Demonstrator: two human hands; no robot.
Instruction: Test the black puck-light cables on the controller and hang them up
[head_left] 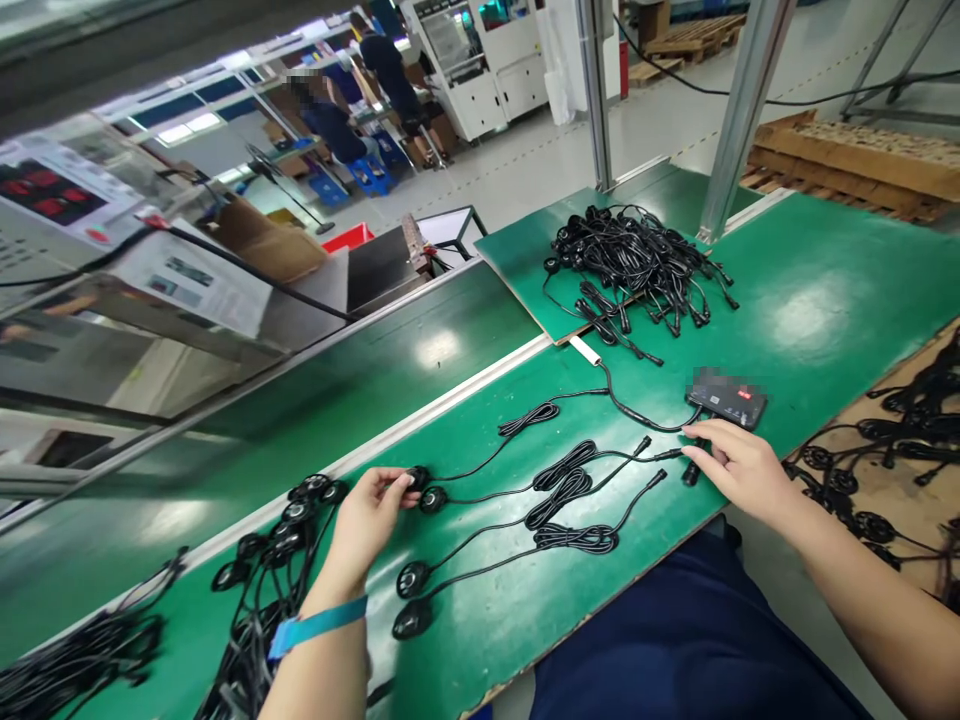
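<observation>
Four black cables (561, 498) lying across a green worktop (810, 300), one round head (417, 478) pinched by the left hand (375, 510), right hand (739, 465) at a cable plug (666, 454) beside a black box (726, 402), grip too unclear to tell, tangled heap (637, 260) beyond.

Left hand (373, 515) is pinching a round black cable head (417, 477); right hand (742, 470) is holding fingertips at a connector (666, 454) near the black box (724, 400). Three other bundled cables (559, 498) are lying on the green bench (487, 645), tangled cable pile (637, 255) sitting beyond.
</observation>
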